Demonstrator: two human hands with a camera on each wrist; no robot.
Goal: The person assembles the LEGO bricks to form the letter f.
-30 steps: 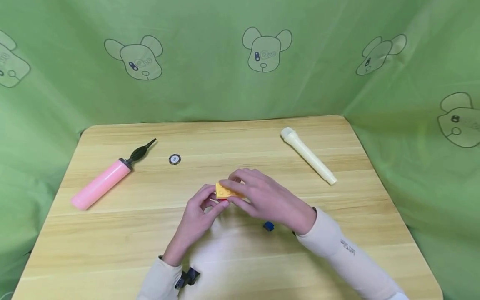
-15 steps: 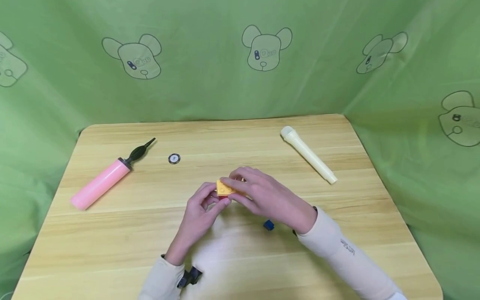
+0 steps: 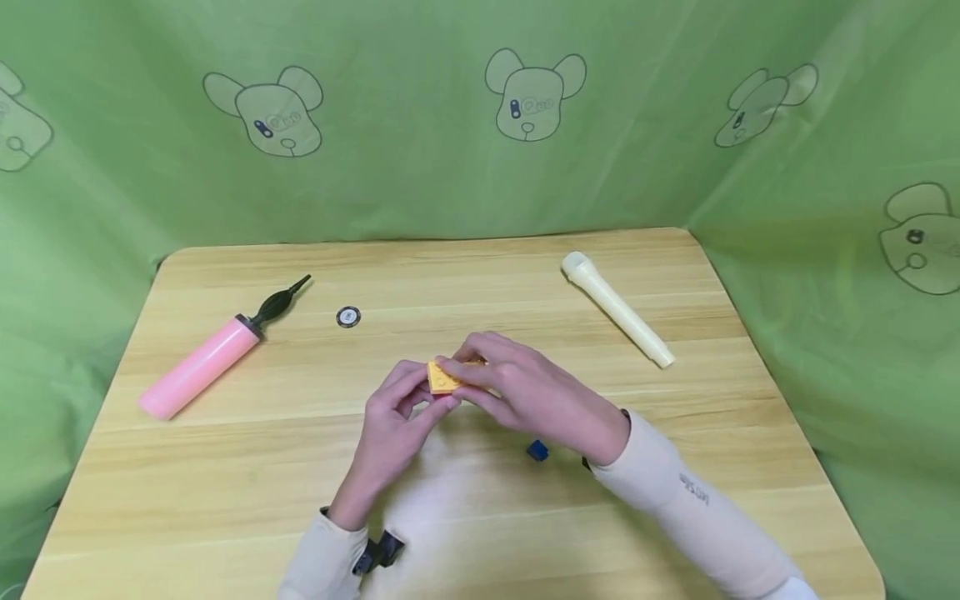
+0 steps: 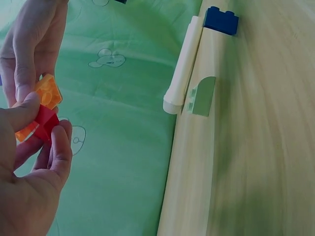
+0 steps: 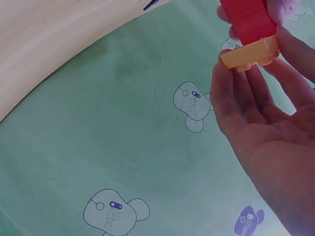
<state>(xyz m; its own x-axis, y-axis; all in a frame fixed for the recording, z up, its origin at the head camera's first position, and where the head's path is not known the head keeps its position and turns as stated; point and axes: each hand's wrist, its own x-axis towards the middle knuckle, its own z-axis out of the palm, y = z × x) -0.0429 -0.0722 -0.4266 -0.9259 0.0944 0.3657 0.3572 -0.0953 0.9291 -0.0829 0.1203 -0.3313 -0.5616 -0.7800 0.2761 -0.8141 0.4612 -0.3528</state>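
Observation:
Over the middle of the table both hands meet at two toy building bricks pressed against each other. My left hand [image 3: 393, 425] grips the red brick [image 5: 253, 22] between thumb and fingers. The flat yellow-orange brick [image 3: 442, 380] lies across it, pinched by the thumb and fingers of my right hand [image 3: 536, 396]. In the right wrist view the yellow brick's studs face away from the red one. Whether the two are fully joined I cannot tell. From the head view the red brick is mostly hidden under the yellow one.
A blue brick [image 3: 537, 451] lies below the right hand. The left wrist view shows a curved green brick [image 4: 202, 97] near the cream toy microphone [image 3: 618, 312]. A pink balloon pump [image 3: 202, 367] and a round chip [image 3: 348, 317] lie at left. Green cloth [image 3: 420, 183] surrounds the table.
Both hands have shifted slightly left together with the bricks. The yellow brick has tilted a little, and less red shows beneath it. Both grips stay the same.

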